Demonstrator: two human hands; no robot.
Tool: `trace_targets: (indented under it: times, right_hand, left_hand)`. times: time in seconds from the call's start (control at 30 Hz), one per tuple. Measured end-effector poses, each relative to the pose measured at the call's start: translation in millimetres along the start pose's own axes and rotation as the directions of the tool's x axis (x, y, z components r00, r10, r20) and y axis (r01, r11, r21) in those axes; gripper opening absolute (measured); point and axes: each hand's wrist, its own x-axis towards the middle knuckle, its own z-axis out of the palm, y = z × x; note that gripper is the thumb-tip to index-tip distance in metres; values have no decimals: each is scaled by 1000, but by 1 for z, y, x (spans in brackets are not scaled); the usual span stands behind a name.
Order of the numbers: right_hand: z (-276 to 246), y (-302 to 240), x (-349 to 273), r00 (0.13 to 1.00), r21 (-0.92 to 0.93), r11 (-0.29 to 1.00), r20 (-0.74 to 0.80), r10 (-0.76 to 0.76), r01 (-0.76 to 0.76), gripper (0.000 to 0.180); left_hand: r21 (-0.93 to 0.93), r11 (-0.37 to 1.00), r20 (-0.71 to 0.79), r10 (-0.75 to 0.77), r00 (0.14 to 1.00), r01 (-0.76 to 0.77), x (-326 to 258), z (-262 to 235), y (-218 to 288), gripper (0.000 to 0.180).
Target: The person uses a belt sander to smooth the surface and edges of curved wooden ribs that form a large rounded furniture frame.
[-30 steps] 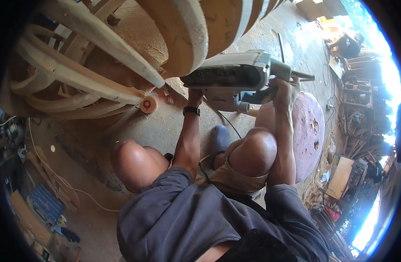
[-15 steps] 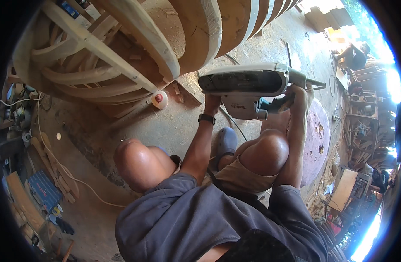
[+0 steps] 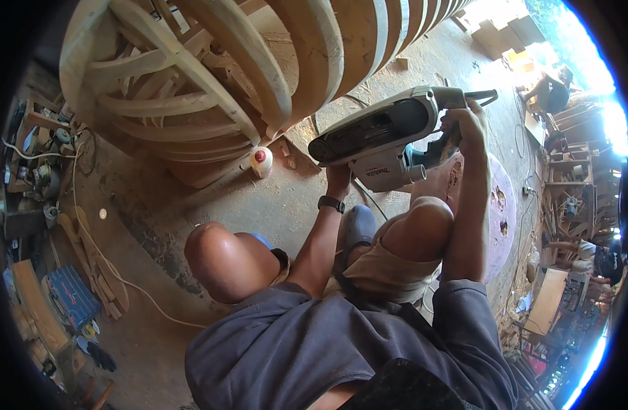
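A belt sander point(image 3: 372, 130) with a dark side, pale body and teal grip is held up in front of my knees. My right hand point(image 3: 472, 128) wraps round its rear handle. On the sander's near side, my left hand point(image 3: 338, 179) supports the front part, its fingers mostly hidden behind the body. The tool hangs tilted, front end lower to the left, rear end higher to the right. Beyond it stands a large curved wooden frame with ribs point(image 3: 324, 51), like a boat hull; the sander appears apart from it.
A white bottle with a red top point(image 3: 261, 164) stands beside the frame's lower end. A round pinkish slab point(image 3: 500, 212) lies at right. A pale cable point(image 3: 133, 283) crosses the floor at left, near a blue case point(image 3: 72, 295). Another person point(image 3: 553, 90) crouches far right.
The sander has tilted, its front end dropping and its rear rising, with my right hand moving up along with it. The frame and bottle sit farther right and lower in view.
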Motion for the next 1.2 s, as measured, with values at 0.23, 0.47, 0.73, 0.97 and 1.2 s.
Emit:
trace_targets:
  times: [0.23, 0.47, 0.73, 0.97, 1.2]
  right_hand:
    - [10, 18, -33, 974, 9, 992, 188, 125, -129, 21]
    - [-29, 83, -39, 780, -312, 716, 296, -551, 625, 20]
    - [-7, 69, -29, 902, -225, 901, 317, -293, 372, 22]
    - [42, 44, -11, 951, -17, 975, 220, 219, -220, 21]
    - [45, 54, -5, 984, -183, 983, 174, 48, -15, 12]
  left_hand:
    - [244, 862, 162, 416, 895, -445, 70, -61, 5, 34]
    - [225, 921, 244, 264, 933, -319, 97, -47, -14, 40]
    - [200, 957, 188, 171, 967, -208, 117, -58, -27, 43]
    - [219, 948, 150, 202, 968, -232, 125, -71, -35, 42]
    - [227, 947, 136, 201, 970, -228, 125, -81, -38, 41]
